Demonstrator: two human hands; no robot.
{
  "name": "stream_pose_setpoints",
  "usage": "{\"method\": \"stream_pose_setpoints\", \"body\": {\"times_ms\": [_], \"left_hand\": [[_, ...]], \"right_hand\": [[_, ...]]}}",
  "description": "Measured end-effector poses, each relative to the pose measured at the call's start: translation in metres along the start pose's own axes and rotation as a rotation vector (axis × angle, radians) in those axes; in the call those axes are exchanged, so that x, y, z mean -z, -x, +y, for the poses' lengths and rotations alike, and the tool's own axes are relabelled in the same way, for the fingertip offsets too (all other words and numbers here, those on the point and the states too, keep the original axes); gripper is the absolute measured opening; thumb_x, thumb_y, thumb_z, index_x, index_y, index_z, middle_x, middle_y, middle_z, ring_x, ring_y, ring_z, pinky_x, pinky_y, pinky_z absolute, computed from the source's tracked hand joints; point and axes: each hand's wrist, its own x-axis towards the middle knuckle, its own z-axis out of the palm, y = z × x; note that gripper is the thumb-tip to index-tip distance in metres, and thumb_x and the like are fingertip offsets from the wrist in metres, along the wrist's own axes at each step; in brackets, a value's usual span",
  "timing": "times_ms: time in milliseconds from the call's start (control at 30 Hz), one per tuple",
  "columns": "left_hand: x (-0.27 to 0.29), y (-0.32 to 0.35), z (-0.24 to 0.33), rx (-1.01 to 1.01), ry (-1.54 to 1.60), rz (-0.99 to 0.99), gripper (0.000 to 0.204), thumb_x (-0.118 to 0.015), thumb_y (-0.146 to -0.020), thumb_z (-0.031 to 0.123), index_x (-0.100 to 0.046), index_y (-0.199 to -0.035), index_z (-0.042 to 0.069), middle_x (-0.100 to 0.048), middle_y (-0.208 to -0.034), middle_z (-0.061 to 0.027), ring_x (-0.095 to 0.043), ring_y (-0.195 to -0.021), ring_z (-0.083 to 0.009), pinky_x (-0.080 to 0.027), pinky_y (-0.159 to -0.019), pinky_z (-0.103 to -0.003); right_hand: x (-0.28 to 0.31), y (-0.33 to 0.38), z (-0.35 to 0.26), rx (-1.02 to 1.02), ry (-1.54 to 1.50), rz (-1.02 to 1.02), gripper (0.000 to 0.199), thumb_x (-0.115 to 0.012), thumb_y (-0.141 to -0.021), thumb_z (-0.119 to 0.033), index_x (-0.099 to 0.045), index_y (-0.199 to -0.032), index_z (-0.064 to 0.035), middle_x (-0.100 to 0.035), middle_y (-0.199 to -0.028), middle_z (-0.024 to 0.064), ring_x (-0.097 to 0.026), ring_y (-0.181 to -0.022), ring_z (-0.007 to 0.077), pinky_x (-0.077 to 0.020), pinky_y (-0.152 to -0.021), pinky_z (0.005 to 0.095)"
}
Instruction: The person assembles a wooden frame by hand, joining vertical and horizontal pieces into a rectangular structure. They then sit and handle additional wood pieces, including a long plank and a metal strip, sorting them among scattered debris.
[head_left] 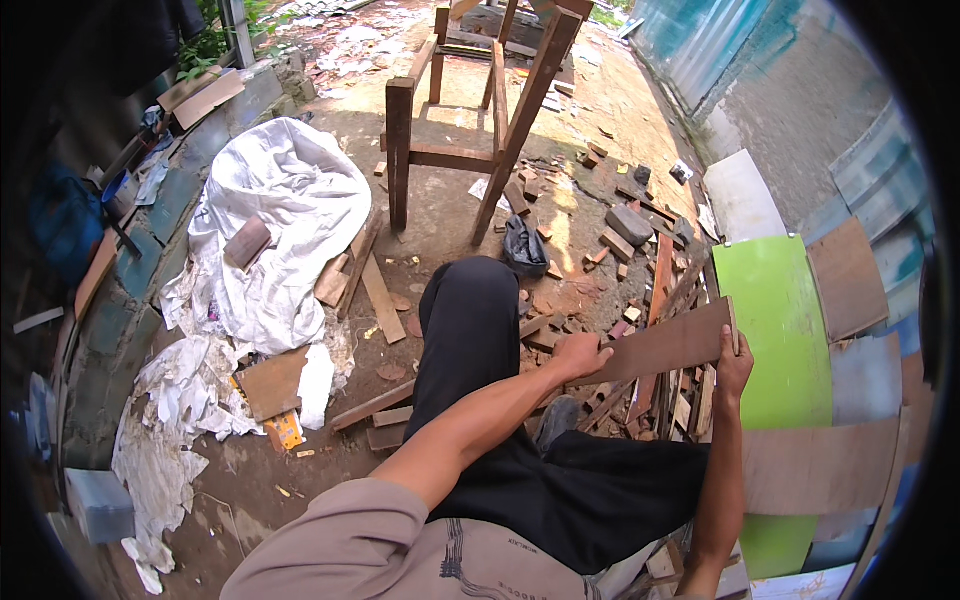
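Observation:
A flat brown wooden board [665,342] is held across the front of me, above my bent knee and a heap of wood offcuts. My left hand [582,357] is closed on its left end, with the thumb along the top edge. At the board's right end, my right hand [735,362] grips the short edge, fingers wrapped round it. Below the board lie many narrow wood strips [640,400], partly hidden by the board and my leg.
An unfinished wooden chair frame [450,157] stands ahead. To the left, a white sack [275,200] carries a wood block [248,241]. Wood blocks [627,226] and a black plastic bag [525,246] lie ahead. Along the right lean a green panel [775,340] and a curved plywood sheet [825,467].

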Motion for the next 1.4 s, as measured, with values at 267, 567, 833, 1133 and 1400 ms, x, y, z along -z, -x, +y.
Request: {"method": "stream_pose_setpoints", "body": {"times_ms": [267, 567, 833, 1133, 1400], "left_hand": [[0.019, 0.004, -0.056, 0.195, 0.126, 0.102, 0.056, -0.053, -0.090, 0.053, -0.067, -0.107, 0.002, -0.069, -0.097, -0.0211, -0.065, -0.097, -0.0391, -0.048, -0.085, -0.049], [0.056, 0.022, -0.080, 0.330, 0.303, 0.241, 0.066, -0.046, -0.093, 0.057, -0.067, -0.094, -0.006, -0.068, -0.087, -0.0232, -0.066, -0.087, -0.0359, -0.048, -0.079, -0.044], [0.103, 0.037, -0.094, 0.717, 0.987, 0.346, 0.083, -0.047, -0.092, 0.066, -0.035, -0.142, 0.000, -0.049, -0.136, -0.0178, -0.055, -0.115, -0.0289, -0.047, -0.092, -0.043], [0.109, 0.019, -0.090, 0.559, 1.694, 0.631, 0.100, -0.051, -0.083, 0.075, -0.022, -0.147, 0.005, -0.045, -0.137, -0.0197, -0.052, -0.120, -0.0314, -0.050, -0.095, -0.044], [0.140, 0.003, -0.085, 0.248, 1.692, 0.874, 0.038, -0.069, -0.091, 0.031, -0.053, -0.117, 0.008, -0.061, -0.108, -0.0068, -0.064, -0.094, -0.0189, -0.058, -0.080, -0.035]], "right_hand": [[-0.027, -0.040, -0.105, 0.216, -0.361, 0.150, 0.030, -0.069, -0.092, -0.023, -0.066, -0.106, 0.0032, -0.066, -0.102, 0.0060, -0.059, -0.093, 0.0135, -0.0450, -0.090, 0.0266], [-0.039, -0.065, -0.143, 0.289, -0.985, 0.389, 0.032, -0.075, -0.085, -0.016, -0.061, -0.108, 0.0019, -0.065, -0.105, 0.0117, -0.064, -0.096, 0.0226, -0.0549, -0.084, 0.0374], [-0.113, -0.064, -0.093, -0.065, -1.221, 0.348, 0.041, -0.059, -0.097, -0.023, -0.052, -0.124, 0.0057, -0.060, -0.120, 0.0188, -0.063, -0.106, 0.0325, -0.0532, -0.093, 0.0468], [-0.131, -0.092, -0.061, -0.416, -1.309, 0.237, 0.052, -0.049, -0.100, -0.041, -0.050, -0.132, 0.0007, -0.055, -0.133, 0.0150, -0.048, -0.127, 0.0336, -0.0368, -0.107, 0.0519], [-0.114, -0.116, 0.008, -0.504, -1.165, 0.150, 0.040, -0.062, -0.095, -0.028, -0.057, -0.123, -0.0012, -0.060, -0.123, 0.0127, -0.055, -0.116, 0.0311, -0.0419, -0.101, 0.0466]]}}
